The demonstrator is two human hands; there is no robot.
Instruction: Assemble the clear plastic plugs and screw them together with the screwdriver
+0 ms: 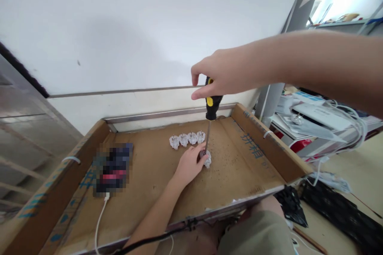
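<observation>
My right hand [220, 75] grips the black-and-yellow handle of a screwdriver [211, 107], held upright with its shaft pointing down. The tip meets a small white plug part [207, 160] lying on the cardboard-lined tray [155, 175]. Around that part my left hand [191, 163] is closed, pinning it to the cardboard. Just behind, several more white plug parts [188, 139] sit in a row.
A blurred dark device [113, 169] with a white cable [100, 217] lies at the tray's left. Cardboard walls [266, 143] ring the tray. White cables and papers [323, 117] pile up to the right, a black keyboard [338, 207] on the floor.
</observation>
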